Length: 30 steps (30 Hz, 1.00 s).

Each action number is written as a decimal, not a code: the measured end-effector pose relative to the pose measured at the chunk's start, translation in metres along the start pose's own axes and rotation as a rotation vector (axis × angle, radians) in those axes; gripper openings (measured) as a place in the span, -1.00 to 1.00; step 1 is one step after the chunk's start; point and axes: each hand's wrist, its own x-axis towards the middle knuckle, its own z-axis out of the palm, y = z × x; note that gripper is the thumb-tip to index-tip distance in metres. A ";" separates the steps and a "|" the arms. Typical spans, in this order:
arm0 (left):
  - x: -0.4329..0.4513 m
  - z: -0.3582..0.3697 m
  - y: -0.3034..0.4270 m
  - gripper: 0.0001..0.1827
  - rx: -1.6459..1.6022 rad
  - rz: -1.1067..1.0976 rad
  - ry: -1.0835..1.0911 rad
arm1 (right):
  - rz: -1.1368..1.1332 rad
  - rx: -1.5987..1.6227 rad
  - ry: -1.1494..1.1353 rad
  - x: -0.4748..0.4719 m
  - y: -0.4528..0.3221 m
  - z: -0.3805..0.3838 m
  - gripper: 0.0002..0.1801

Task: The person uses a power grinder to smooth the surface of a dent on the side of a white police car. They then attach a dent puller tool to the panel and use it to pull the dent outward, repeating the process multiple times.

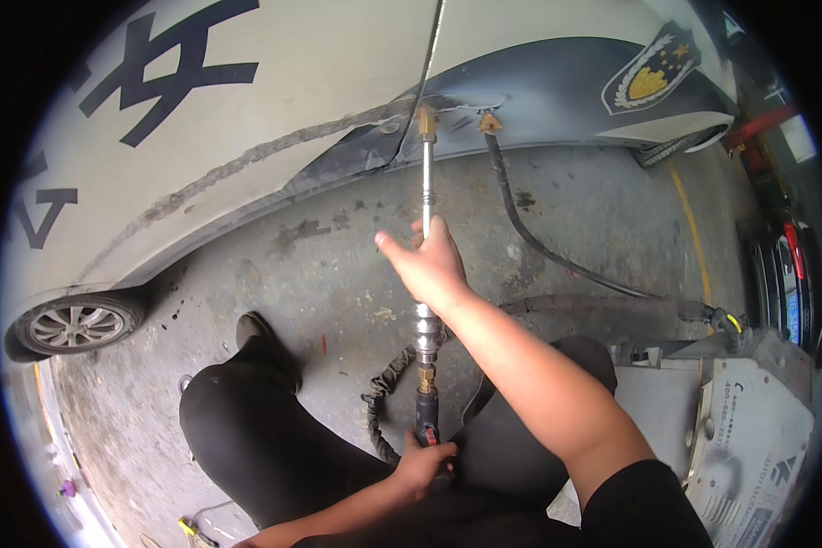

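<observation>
A chrome slide hammer dent puller (427,181) extends from my lap to the car's side panel. Its copper-coloured head (427,125) meets the bare, scraped metal beside the door gap. Near my thighs, my left hand (426,464) grips the black handle (426,409), close to a red part. Farther up, my right hand (433,264) is curled loosely around the shaft, thumb sticking out; its fingers are partly hidden. The ringed chrome section (427,332) shows below that hand. To the right of the head, a copper-coloured ground terminal (490,123) sits against the panel on a black cable (510,198).
The white car (329,75) bears a long ground strip (246,161) and a dark lower panel. A grey welding machine (746,425) stands at my right, with a sleeved cable (589,305) crossing the concrete floor (301,267). Yellow-handled pliers (193,531) lie lower left.
</observation>
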 end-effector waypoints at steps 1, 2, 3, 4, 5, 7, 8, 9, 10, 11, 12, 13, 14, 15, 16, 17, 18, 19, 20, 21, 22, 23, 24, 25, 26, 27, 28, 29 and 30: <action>0.001 0.001 -0.002 -0.10 0.004 0.016 -0.008 | 0.078 -0.046 -0.075 0.003 -0.002 -0.002 -0.63; 0.001 0.002 -0.004 -0.09 0.010 0.001 -0.002 | 0.072 0.041 -0.077 -0.001 -0.001 -0.002 -0.63; 0.001 0.003 -0.005 -0.07 0.030 -0.001 0.007 | 0.340 0.291 -0.288 0.010 0.003 -0.009 -0.63; 0.003 0.005 -0.006 -0.06 0.053 0.026 0.012 | 0.485 0.601 -0.490 0.018 0.010 -0.018 -0.63; 0.002 0.005 -0.008 -0.05 0.061 0.001 0.020 | 0.498 0.765 -0.727 0.024 0.018 -0.023 -0.59; 0.004 0.007 -0.008 -0.04 0.097 -0.002 0.035 | 0.541 1.044 -0.949 0.034 0.033 -0.030 -0.50; 0.005 0.007 -0.008 -0.04 0.067 0.004 0.024 | 0.482 1.015 -0.959 0.036 0.039 -0.030 -0.50; 0.006 0.008 -0.007 -0.04 0.047 0.013 0.022 | 0.465 0.969 -0.882 0.035 0.041 -0.030 -0.50; 0.006 0.009 -0.006 -0.04 0.029 0.036 0.022 | 0.462 0.914 -0.806 0.033 0.042 -0.028 -0.50; 0.007 0.010 -0.006 -0.05 0.025 0.021 0.022 | 0.407 0.897 -0.795 0.030 0.041 -0.026 -0.51; 0.006 0.011 -0.005 -0.05 0.023 0.024 0.025 | 0.465 0.834 -0.705 0.026 0.038 -0.024 -0.52; 0.006 0.012 -0.004 -0.06 0.034 0.034 0.031 | 0.471 0.812 -0.676 0.024 0.034 -0.024 -0.53; 0.005 0.013 -0.004 -0.08 0.017 0.025 0.030 | 0.442 0.813 -0.625 0.021 0.029 -0.024 -0.54; 0.004 0.013 -0.003 -0.11 0.014 0.024 0.032 | 0.467 0.767 -0.631 0.020 0.025 -0.025 -0.56; 0.003 0.014 -0.002 -0.13 0.020 0.037 0.037 | 0.459 0.743 -0.616 0.019 0.022 -0.026 -0.58; 0.002 0.014 -0.002 -0.17 0.011 0.008 0.038 | 0.437 0.726 -0.592 0.018 0.019 -0.026 -0.59; 0.001 0.014 -0.001 -0.22 0.011 -0.006 0.041 | 0.455 0.712 -0.593 0.018 0.018 -0.028 -0.60; -0.001 0.013 0.000 -0.26 0.014 -0.003 0.040 | 0.458 0.702 -0.587 0.018 0.017 -0.027 -0.61; -0.001 0.013 0.000 -0.30 -0.009 -0.024 0.029 | 0.431 0.714 -0.594 0.018 0.018 -0.027 -0.62; -0.001 0.012 0.001 -0.35 -0.030 -0.026 0.014 | 0.460 0.685 -0.578 0.018 0.018 -0.026 -0.62; -0.002 0.012 0.001 -0.39 -0.048 -0.018 0.007 | 0.459 0.678 -0.576 0.019 0.019 -0.024 -0.63; -0.002 0.011 0.002 -0.41 -0.058 -0.047 0.005 | 0.417 0.701 -0.593 0.019 0.019 -0.023 -0.63; -0.002 0.011 0.002 -0.44 -0.062 -0.067 0.010 | 0.457 0.672 -0.573 0.019 0.020 -0.021 -0.65; -0.002 0.011 0.003 -0.47 -0.065 -0.093 0.022 | 0.457 0.675 -0.571 0.020 0.019 -0.020 -0.66; -0.003 0.011 0.003 -0.48 -0.061 -0.088 0.019 | 0.446 0.687 -0.566 0.020 0.018 -0.018 -0.68; -0.003 0.012 0.004 -0.49 -0.055 -0.090 0.022 | 0.457 0.666 -0.570 0.020 0.018 -0.018 -0.67; -0.004 0.012 0.004 -0.50 -0.047 -0.085 0.033 | 0.458 0.654 -0.570 0.020 0.016 -0.017 -0.65; -0.004 0.012 0.005 -0.51 -0.053 -0.090 0.033 | 0.436 0.657 -0.571 0.019 0.015 -0.017 -0.63; -0.005 0.013 0.004 -0.52 -0.057 -0.089 0.042 | 0.458 0.638 -0.568 0.019 0.014 -0.017 -0.63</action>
